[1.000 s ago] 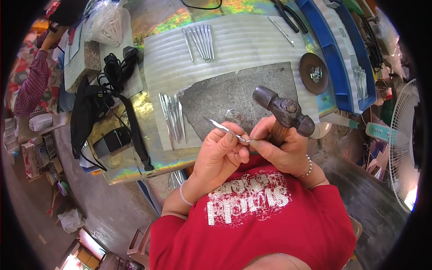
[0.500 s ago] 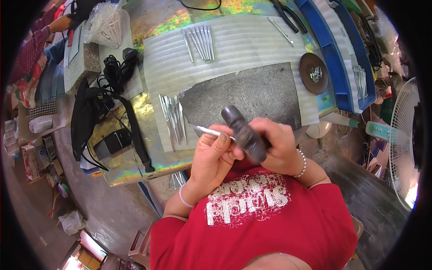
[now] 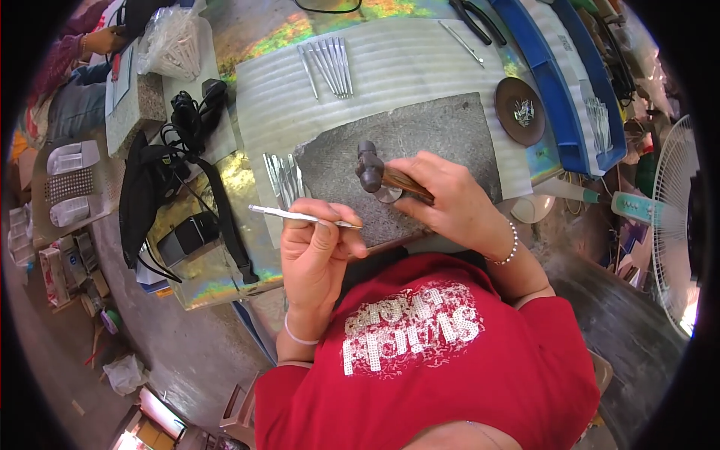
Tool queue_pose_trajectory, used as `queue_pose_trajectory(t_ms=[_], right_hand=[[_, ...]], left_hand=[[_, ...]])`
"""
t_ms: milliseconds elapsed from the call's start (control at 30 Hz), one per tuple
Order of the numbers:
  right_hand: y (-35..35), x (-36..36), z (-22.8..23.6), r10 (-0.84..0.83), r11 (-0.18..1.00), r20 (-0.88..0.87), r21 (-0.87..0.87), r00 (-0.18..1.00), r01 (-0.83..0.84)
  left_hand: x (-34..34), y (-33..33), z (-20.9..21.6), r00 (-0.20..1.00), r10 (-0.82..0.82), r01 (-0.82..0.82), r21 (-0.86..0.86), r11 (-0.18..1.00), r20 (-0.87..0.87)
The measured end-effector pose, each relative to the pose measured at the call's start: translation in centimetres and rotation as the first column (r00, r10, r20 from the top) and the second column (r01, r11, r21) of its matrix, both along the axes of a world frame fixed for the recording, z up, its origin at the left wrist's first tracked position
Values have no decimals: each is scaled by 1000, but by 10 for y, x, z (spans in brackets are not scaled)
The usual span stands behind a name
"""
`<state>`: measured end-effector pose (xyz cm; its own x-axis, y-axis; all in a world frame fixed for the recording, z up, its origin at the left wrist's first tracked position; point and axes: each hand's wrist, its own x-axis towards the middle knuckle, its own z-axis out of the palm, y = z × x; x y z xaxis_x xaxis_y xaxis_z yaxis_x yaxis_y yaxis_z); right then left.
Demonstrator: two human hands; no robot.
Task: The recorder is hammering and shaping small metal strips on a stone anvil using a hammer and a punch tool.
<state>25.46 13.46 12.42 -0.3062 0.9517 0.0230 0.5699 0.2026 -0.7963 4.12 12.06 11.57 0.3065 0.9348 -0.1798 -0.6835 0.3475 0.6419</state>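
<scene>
My left hand (image 3: 313, 241) pinches a slim silvery metal instrument (image 3: 279, 213) between thumb and fingers, raised near the table's front edge. Its thin end points left, and the other end comes out by my fingertips. My right hand (image 3: 459, 201) grips a hammer (image 3: 369, 169) by its wooden handle (image 3: 407, 182). The dark head is over the grey stone slab (image 3: 420, 127); whether it touches is unclear. Left of the slab lies a bundle of similar instruments (image 3: 279, 176), partly behind my left hand. Several more instruments (image 3: 330, 67) lie in a row on the white foam sheet (image 3: 390, 67).
To the right sits a round brown dish (image 3: 506, 90) with small metal pieces (image 3: 523, 112). Beyond it are a blue tray (image 3: 547, 79) and black-handled pliers (image 3: 480, 22). A black strap bag (image 3: 150, 187) lies left, with another person's hand (image 3: 105, 39) at far left. A fan (image 3: 671, 225) stands right.
My hands have drawn apart. The left one moved left with the instrument; the hammer head, earlier close beside the instrument, shifted up and left over the slab.
</scene>
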Motion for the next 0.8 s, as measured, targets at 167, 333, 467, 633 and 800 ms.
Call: queue_pose_trajectory(t_ms=[167, 333, 467, 633, 800], right_hand=[[-7, 10, 14, -235, 934, -230, -323, 944, 154], [-26, 23, -8, -388, 897, -429, -377, 815, 229], [-30, 24, -13, -393, 907, -465, -337, 794, 252], [-26, 25, -8, -310, 944, -358, -227, 881, 240], [-26, 23, -7, -326, 941, -391, -221, 861, 255]], left_hand=[[10, 7, -3, 932, -6, 76, 181, 980, -362], [23, 15, -4, 784, 69, 147, 292, 945, -618], [29, 18, -5, 745, 86, 159, 302, 940, -661], [30, 19, -6, 692, 122, 194, 346, 918, -712], [31, 19, -7, 699, 128, 198, 362, 911, -703]])
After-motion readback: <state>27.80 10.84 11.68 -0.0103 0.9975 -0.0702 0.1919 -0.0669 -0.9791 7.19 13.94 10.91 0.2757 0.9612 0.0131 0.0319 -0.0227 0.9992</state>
